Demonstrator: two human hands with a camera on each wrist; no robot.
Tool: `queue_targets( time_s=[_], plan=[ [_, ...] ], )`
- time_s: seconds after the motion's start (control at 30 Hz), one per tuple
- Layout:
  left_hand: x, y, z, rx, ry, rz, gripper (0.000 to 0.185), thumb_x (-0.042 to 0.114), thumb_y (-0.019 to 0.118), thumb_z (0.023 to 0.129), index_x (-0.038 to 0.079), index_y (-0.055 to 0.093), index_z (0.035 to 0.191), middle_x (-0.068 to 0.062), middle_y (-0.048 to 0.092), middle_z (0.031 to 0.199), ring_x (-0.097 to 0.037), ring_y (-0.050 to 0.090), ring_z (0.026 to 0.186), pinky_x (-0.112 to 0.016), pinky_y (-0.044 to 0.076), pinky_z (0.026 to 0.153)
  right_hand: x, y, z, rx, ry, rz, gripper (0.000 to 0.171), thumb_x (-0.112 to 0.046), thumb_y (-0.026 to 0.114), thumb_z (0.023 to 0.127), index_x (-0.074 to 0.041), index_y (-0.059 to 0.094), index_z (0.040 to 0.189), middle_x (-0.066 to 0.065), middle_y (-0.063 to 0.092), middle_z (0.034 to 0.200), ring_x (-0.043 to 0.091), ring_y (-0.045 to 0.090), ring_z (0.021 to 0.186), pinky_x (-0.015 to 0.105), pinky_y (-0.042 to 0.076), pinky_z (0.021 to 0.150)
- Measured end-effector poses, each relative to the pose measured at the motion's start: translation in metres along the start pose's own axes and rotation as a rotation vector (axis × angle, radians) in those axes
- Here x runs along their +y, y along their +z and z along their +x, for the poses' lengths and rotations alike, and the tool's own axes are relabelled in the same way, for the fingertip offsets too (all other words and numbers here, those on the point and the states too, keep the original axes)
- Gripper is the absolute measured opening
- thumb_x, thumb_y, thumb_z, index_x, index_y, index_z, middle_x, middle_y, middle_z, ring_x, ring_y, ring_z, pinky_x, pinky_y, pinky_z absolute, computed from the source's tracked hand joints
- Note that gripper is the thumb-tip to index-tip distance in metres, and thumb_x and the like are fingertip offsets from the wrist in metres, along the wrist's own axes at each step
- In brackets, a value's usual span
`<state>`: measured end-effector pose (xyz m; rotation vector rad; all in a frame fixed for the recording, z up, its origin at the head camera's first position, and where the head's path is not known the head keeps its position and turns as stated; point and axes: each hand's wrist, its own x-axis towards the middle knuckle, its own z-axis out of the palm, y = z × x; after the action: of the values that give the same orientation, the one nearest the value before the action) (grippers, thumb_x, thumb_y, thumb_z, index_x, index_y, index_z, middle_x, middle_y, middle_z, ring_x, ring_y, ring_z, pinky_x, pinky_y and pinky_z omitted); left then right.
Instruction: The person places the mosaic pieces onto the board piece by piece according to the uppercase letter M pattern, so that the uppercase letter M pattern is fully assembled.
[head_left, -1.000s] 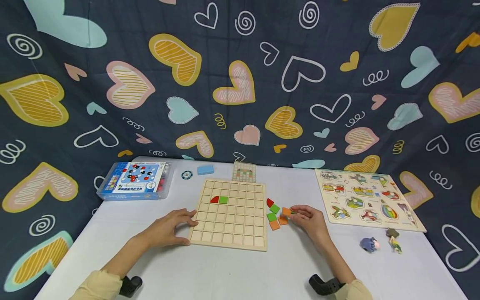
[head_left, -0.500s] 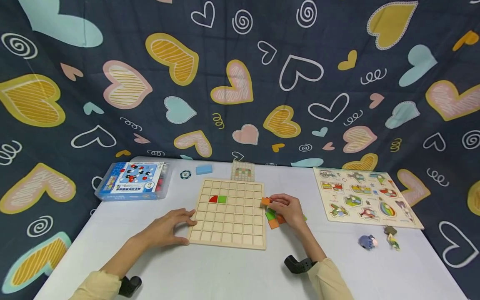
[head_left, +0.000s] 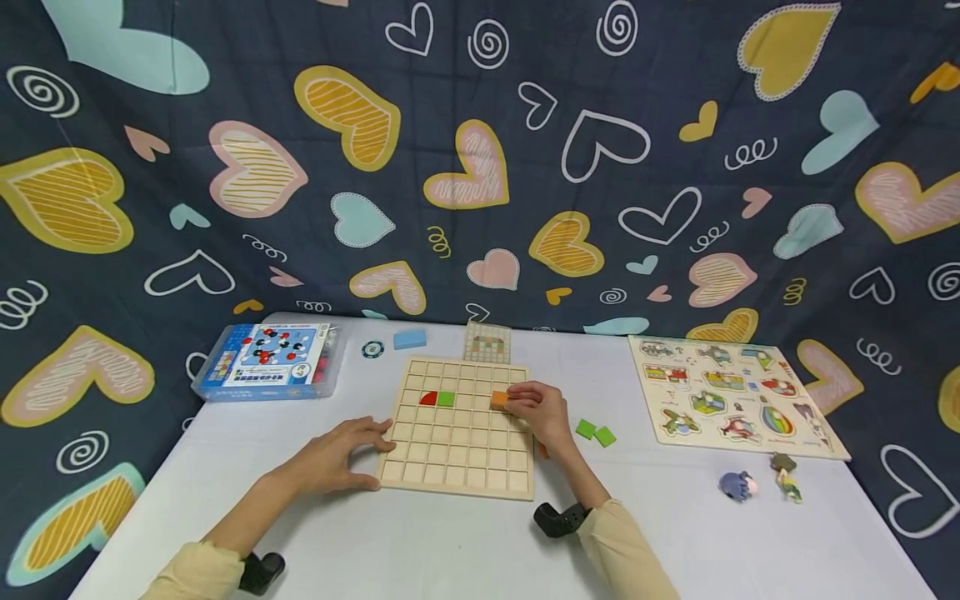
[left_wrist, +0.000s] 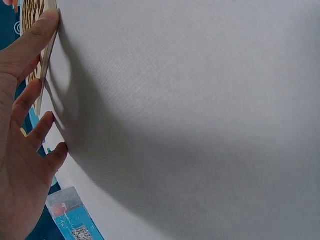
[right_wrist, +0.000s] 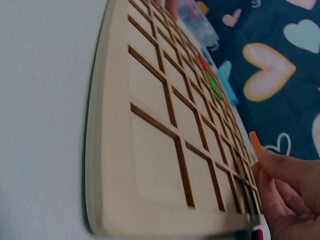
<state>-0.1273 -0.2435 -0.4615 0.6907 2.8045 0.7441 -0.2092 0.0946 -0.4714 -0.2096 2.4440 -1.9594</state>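
Note:
A wooden grid board lies mid-table. In its cells sit a red quarter-circle tile and a green square tile side by side. My right hand is over the board's right part, pinching an orange square tile between thumb and fingers; the right wrist view shows this tile tilted above the cells. My left hand rests against the board's left edge with fingers spread. Up close in the left wrist view, the thumb and index finger of this hand touch the board's side.
Two green tiles lie right of the board; an orange tile peeks from under my right forearm. Behind stand a pattern card, blue block and round chip. A plastic box, picture puzzle and figurines flank them.
My right hand has picked up an orange tile from the loose pile and carried it left over the board. Two green tiles now lie farther right. My left hand has stayed in place.

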Motion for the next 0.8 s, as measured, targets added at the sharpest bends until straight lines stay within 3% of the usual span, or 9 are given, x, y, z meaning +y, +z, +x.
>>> queue_targets(
  time_s=[0.4, 0.8],
  plan=[
    [0.001, 0.000, -0.001, 0.006, 0.003, 0.002, 0.050, 0.040, 0.080, 0.072, 0.024, 0.067, 0.117, -0.005, 0.044, 0.147, -0.039, 0.035, 0.135, -0.066, 0.039, 0.095, 0.005, 0.024, 0.009, -0.029, -0.090, -0.126, 0.020, 0.006, 0.075, 0.077, 0.003, 0.071, 0.096, 0.017, 0.072, 0.089, 0.027, 0.071, 0.080, 0.028, 0.058, 0.070],
    [0.000, 0.001, -0.001, 0.005, 0.005, 0.003, 0.050, 0.039, 0.081, 0.071, 0.024, 0.067, 0.117, -0.005, 0.044, 0.147, -0.039, 0.035, 0.135, -0.066, 0.038, 0.096, 0.001, 0.038, 0.016, -0.098, -0.134, -0.131, 0.021, 0.008, 0.073, 0.076, 0.007, 0.069, 0.096, 0.019, 0.071, 0.088, 0.029, 0.070, 0.078, 0.028, 0.058, 0.067]
  ],
)
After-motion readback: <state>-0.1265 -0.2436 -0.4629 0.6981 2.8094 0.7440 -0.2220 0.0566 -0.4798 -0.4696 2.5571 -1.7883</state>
